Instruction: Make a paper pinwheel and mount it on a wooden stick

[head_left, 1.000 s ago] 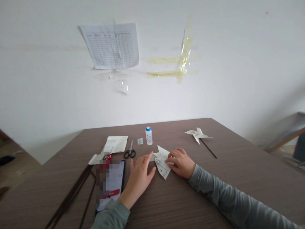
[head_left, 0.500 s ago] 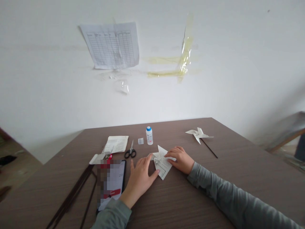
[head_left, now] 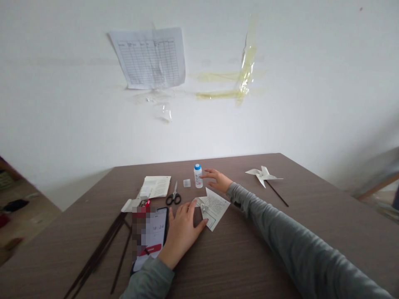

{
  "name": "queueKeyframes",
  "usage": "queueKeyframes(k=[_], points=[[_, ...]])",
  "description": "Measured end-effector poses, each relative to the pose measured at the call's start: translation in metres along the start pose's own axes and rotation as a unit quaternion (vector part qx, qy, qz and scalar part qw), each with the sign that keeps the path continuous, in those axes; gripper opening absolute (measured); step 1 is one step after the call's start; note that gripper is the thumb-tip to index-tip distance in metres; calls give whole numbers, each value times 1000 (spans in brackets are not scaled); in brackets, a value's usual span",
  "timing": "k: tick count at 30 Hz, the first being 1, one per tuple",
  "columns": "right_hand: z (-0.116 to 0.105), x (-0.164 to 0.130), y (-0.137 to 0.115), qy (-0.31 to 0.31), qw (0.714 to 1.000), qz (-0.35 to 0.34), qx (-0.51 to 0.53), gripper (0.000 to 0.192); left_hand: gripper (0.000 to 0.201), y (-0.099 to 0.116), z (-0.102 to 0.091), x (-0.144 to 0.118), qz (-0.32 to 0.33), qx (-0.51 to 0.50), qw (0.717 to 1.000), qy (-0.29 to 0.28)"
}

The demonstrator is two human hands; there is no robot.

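Observation:
A partly folded pinwheel of printed paper lies on the table in front of me. My left hand rests at its left side, fingers spread, with index fingertip and thumb at the paper's edges. Beyond the paper stands an upright white glue bottle with a blue cap. Just right of that bottle is my right hand, fingers apart and pointing at it; whether a fingertip touches the bottle I cannot tell.
Scissors, a small clear square and a paper stack lie behind my left hand. A phone and several dark sticks are on the left. A finished pinwheel on a stick lies at right.
My right hand has let go of the folded paper and moved away from me to the glue bottle. My left hand has stayed at the paper.

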State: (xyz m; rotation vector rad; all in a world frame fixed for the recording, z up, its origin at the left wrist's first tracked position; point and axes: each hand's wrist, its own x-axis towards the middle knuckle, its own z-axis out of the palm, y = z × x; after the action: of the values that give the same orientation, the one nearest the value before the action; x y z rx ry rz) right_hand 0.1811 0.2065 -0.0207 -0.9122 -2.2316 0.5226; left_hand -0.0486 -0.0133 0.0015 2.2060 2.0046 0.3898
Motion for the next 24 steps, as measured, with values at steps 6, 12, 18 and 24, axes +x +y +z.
queueKeyframes(k=[6,12,18,24], points=[[18,11,-1,-28,999,-2,19,66,61,-11,7,0,20,-10,999,46],[35,16,0,-33,999,-9,32,70,64,-13,4,0,22,-12,999,19],[41,16,4,-12,999,-1,33,70,68,-11,1,1,18,-12,1000,3],[25,-4,13,36,998,-11,43,69,69,-11,3,0,16,-10,1000,7]])
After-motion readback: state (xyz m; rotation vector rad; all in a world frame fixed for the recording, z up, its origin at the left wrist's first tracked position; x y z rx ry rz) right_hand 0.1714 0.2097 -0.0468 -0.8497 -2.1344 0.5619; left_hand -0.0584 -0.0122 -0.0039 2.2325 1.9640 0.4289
